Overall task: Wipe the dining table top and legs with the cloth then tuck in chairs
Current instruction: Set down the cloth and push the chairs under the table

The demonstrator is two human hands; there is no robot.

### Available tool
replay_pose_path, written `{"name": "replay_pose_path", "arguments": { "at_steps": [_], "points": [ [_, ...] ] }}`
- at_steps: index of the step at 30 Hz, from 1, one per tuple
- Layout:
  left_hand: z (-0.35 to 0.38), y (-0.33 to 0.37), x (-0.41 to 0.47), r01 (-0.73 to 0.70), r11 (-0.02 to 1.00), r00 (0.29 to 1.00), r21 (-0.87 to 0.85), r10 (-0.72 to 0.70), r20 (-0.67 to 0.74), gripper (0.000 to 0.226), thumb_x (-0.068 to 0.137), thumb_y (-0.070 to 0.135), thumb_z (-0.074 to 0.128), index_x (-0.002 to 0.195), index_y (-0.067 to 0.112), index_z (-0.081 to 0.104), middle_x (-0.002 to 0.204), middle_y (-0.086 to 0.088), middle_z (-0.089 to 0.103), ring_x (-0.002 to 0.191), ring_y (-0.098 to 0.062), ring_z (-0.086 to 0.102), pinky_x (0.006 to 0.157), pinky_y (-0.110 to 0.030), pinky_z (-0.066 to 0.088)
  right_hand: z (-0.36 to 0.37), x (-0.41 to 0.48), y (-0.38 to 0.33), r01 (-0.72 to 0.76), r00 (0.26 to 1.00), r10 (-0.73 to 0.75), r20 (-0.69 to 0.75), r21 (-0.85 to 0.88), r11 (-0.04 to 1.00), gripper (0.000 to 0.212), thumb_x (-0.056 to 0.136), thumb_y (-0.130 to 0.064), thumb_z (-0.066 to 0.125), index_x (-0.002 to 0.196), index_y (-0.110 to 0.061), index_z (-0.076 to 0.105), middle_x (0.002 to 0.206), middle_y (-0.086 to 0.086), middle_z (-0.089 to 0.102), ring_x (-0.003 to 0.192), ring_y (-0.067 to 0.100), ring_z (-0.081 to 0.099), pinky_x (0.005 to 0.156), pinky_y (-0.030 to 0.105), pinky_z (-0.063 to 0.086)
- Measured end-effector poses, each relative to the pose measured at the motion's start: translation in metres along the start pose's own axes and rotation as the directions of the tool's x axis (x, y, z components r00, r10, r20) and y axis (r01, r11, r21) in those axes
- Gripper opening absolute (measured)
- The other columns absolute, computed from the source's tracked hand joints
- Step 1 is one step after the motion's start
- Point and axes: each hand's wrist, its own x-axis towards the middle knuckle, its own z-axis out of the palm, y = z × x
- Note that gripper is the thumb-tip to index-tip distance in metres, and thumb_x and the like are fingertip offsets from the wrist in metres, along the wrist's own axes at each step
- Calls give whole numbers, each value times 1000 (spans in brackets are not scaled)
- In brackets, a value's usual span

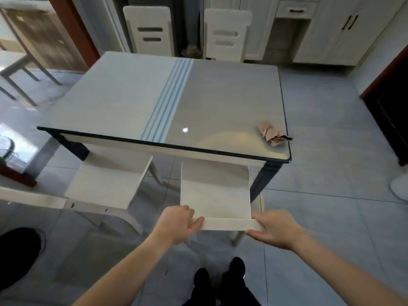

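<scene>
Risk assessment: The chair in hand stands at lower centre of the frame, its seat partly under the near edge of the table. Its right side runs close to the dark table leg at the near right corner. A push that drifts right would likely knock the chair frame against that leg. Uneven force from the two hands could skew the chair and jam it the same way.

The crumpled brown cloth lies on the table top at right of centre, just at the corner edge, with one end overhanging. A jolt to the table could drop it to the floor.

The second near chair, at lower left, sits angled and only partly under the table, close beside the chair in hand; contact between the two is possible. Two far chairs stand at the top of the frame.

Hand pose: Both arms reach forward and down. The left hand grips the left end of the chair's top rail, fingers curled over it. The right hand holds the right end, fingers wrapped along the rail. The hands are well apart, roughly level.
</scene>
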Motion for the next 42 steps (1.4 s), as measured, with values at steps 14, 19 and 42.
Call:
{"name": "replay_pose_path", "arguments": {
  "at_steps": [14,19,42],
  "points": [
    [5,-35,8,-247,948,957,202,272,-103,61,75,77,33,65,23,59,46,4,58,40,-14,58,35,-19,31,10,12,-14,-36,999,33,-22,-160,986,92,73,-86,-1,108,-23,56,82,4,72,74,30,68,50,32,33],
    [0,-44,15,-233,946,969,223,245,-25,76,77,84,18,85,23,62,64,2,69,59,-20,68,46,-26,35,4,29,-15,1,999,-14,-52,-237,972,70,76,-78,30,74,-14,60,47,4,60,36,28,57,34,26,33],
    [-19,-104,146,-187,950,976,249,209,-64,85,60,82,15,89,19,64,78,-8,72,78,-33,67,61,-30,39,-8,151,45,-46,985,9,-170,-218,975,66,77,-77,30,73,-17,56,52,6,62,45,30,62,42,26,29]
  ]
}}
